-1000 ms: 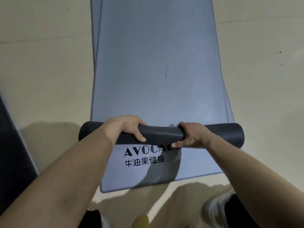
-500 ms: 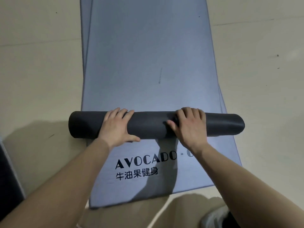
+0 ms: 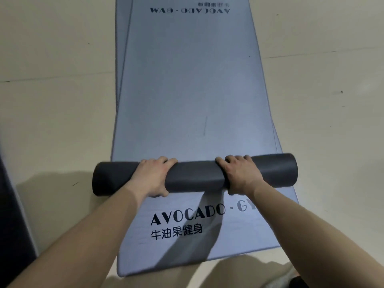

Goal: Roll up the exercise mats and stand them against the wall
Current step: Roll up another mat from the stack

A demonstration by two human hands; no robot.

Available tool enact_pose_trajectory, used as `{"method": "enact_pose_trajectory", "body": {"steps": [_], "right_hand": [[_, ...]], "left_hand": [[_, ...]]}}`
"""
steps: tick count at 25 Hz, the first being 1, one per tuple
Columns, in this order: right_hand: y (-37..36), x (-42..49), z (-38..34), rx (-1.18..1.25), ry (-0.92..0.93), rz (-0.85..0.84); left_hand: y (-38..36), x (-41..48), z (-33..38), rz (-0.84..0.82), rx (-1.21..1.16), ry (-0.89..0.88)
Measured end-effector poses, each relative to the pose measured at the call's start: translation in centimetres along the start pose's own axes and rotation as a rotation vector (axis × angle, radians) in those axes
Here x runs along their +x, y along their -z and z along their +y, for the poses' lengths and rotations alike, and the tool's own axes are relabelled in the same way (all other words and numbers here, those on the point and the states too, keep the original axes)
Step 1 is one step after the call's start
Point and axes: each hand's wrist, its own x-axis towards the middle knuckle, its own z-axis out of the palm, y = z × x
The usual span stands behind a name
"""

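Note:
A blue-grey exercise mat [image 3: 187, 90] lies flat on the floor, running away from me. Its near end is wound into a dark grey roll [image 3: 195, 176] that lies crosswise. Under it lies a second blue-grey mat [image 3: 187, 242] with black "AVOCADO" lettering; its near end shows in front of the roll. My left hand [image 3: 152, 176] wraps over the roll left of centre, fingers on the far side, thumb on the near side. My right hand [image 3: 239, 175] grips the roll right of centre the same way.
The floor [image 3: 58, 113] is pale beige on both sides of the mats. A dark object [image 3: 12, 215] stands at the left edge. My shoe [image 3: 297, 277] shows at the bottom right corner.
The roll has moved away from me along the mat and grown thicker. More of the lettering on the lower mat is uncovered. Both hands have shifted from flat on top to wrapped around the roll.

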Motion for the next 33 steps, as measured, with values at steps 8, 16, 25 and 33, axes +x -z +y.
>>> {"method": "enact_pose_trajectory", "body": {"steps": [8, 16, 25, 33], "right_hand": [[-5.0, -9.0, -3.2, 0.022, -0.076, 0.084], [-0.1, -2.8, 0.7, 0.324, -0.043, -0.040], [-0.8, 2.3, 1.5, -0.026, -0.049, 0.215], [-1.1, -5.4, -1.4, 0.172, -0.002, -0.141]], "left_hand": [[-2.4, -3.2, -0.2, -0.532, -0.548, 0.034], [-8.4, -6.0, 3.9, 0.684, -0.303, 0.264], [-4.8, -1.8, 1.0, 0.328, 0.070, 0.135], [-3.7, -7.2, 2.9, -0.078, 0.013, 0.030]]}}
